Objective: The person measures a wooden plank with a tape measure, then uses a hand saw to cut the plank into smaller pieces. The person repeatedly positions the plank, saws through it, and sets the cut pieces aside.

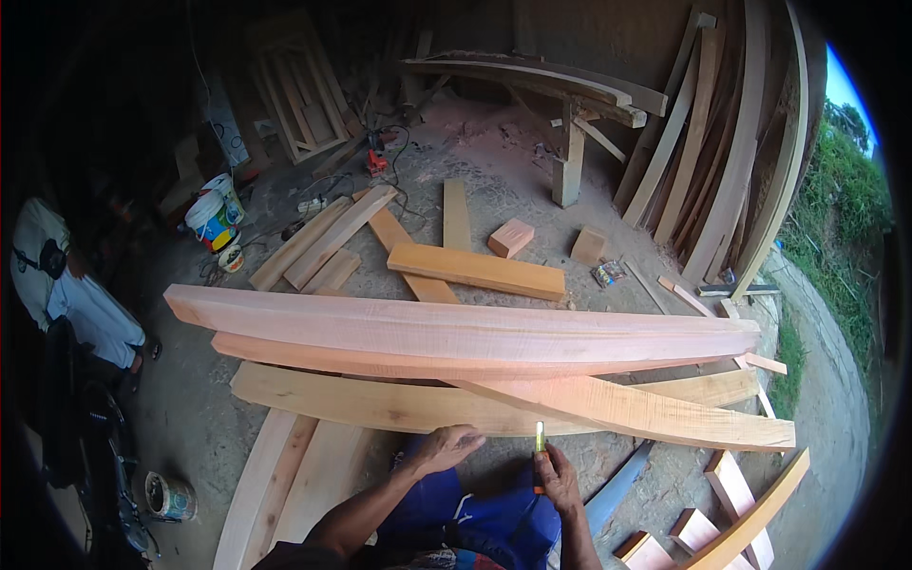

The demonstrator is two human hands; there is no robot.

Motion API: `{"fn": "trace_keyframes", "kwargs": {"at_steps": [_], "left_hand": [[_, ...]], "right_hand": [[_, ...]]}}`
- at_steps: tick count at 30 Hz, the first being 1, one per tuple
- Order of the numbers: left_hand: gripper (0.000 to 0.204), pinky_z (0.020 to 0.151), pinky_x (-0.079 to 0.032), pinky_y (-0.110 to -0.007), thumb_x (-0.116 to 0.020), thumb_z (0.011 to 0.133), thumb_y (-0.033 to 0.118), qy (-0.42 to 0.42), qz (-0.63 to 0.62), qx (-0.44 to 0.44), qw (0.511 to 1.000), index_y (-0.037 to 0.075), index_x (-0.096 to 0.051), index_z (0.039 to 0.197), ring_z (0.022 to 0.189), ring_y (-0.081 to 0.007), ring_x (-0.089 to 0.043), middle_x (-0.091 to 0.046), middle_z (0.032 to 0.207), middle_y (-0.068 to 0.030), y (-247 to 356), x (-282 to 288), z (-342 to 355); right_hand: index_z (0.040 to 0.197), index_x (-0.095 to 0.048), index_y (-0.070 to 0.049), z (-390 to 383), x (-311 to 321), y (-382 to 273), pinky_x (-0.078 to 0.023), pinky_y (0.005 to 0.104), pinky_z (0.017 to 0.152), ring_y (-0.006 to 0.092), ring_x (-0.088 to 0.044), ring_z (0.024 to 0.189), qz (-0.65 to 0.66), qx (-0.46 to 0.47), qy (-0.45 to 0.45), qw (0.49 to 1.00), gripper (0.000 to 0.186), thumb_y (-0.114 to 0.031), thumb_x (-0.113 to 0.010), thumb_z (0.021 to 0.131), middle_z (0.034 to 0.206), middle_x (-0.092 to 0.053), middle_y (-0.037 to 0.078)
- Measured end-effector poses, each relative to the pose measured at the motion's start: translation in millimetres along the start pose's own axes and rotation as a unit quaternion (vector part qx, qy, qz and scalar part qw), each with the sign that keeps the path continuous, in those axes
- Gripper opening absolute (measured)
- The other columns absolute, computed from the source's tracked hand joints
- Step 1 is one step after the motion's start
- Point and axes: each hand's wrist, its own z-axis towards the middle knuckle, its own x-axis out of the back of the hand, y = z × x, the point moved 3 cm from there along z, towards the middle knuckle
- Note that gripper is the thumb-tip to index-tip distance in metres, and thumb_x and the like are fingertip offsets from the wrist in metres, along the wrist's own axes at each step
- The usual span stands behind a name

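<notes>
Pale curved planks lie stacked across the middle. The nearest is a yellowish board (380,404), crossed at its right by another light board (655,413). Two pinkish planks, the upper one (456,323) broad and the lower one (380,359) partly covered, lie behind them. At the yellowish board's near edge is my left hand (449,449), its fingers curled together; what they hold, if anything, is hidden. My right hand (560,478) grips what looks like a tape measure (540,437), with a short yellow strip pointing up toward the board's edge and some orange showing below.
A blue-grey tapered saw blade (617,489) lies right of my legs. Beyond the planks are an orange-brown beam (475,271) and wood blocks (511,237). Long boards (741,142) lean at right; a workbench (568,161) stands behind. Left are buckets (214,209) and a person (81,294).
</notes>
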Motion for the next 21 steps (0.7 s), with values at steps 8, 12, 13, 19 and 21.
{"fn": "trace_keyframes", "kwargs": {"at_steps": [8, 12, 13, 19, 21], "left_hand": [[0.076, 0.129, -0.029, -0.052, -0.074, 0.095, 0.048, 0.206, 0.285, -0.147, 0.925, 0.0, -0.057, 0.151, 0.156, -0.0404, -0.036, -0.044, 0.166, -0.0222, 68, 72, 115], [0.098, 0.131, -0.021, -0.055, -0.08, 0.087, 0.053, 0.128, 0.345, -0.143, 0.919, 0.001, -0.044, 0.161, 0.16, -0.0447, -0.027, -0.033, 0.172, -0.024, 102, 73, 185], [0.1, 0.131, -0.021, -0.056, -0.081, 0.086, 0.054, 0.104, 0.352, -0.144, 0.919, 0.001, -0.043, 0.162, 0.16, -0.0448, -0.026, -0.033, 0.172, -0.0243, 108, 69, 202], [0.108, 0.124, -0.033, -0.055, -0.084, 0.078, 0.064, 0.017, 0.353, -0.097, 0.931, 0.0, -0.048, 0.157, 0.148, -0.0431, -0.046, -0.049, 0.157, -0.0284, 122, 52, 266], [0.106, 0.12, -0.041, -0.052, -0.084, 0.076, 0.066, 0.034, 0.376, -0.062, 0.924, -0.004, -0.052, 0.15, 0.14, -0.041, -0.054, -0.055, 0.15, -0.0271, 122, 50, 270]], "right_hand": [[0.135, -0.061, 0.006, 25, 62, 186, -0.055, 0.0562, 0.086, 0.052, -0.069, 0.096, -0.253, -0.147, 0.297, 0.909, 0.062, -0.045, -0.066, 0.099, 0.104, -0.073, 0.029], [0.148, -0.053, 0.004, 11, 44, 227, -0.049, 0.0544, 0.102, 0.0461, -0.064, 0.118, -0.257, -0.198, 0.291, 0.9, 0.075, -0.047, -0.071, 0.096, 0.123, -0.07, 0.027], [0.152, -0.049, 0.003, 8, 40, 230, -0.045, 0.0536, 0.108, 0.0442, -0.061, 0.125, -0.262, -0.222, 0.276, 0.898, 0.081, -0.048, -0.072, 0.094, 0.13, -0.068, 0.026], [0.157, -0.048, -0.006, 4, 29, 226, -0.038, 0.0509, 0.118, 0.0419, -0.054, 0.138, -0.215, -0.256, 0.18, 0.925, 0.082, -0.054, -0.07, 0.096, 0.145, -0.061, 0.026], [0.158, -0.048, -0.007, 3, 29, 233, -0.038, 0.0509, 0.119, 0.0431, -0.053, 0.14, -0.204, -0.251, 0.167, 0.932, 0.081, -0.055, -0.069, 0.096, 0.146, -0.06, 0.027]]}}
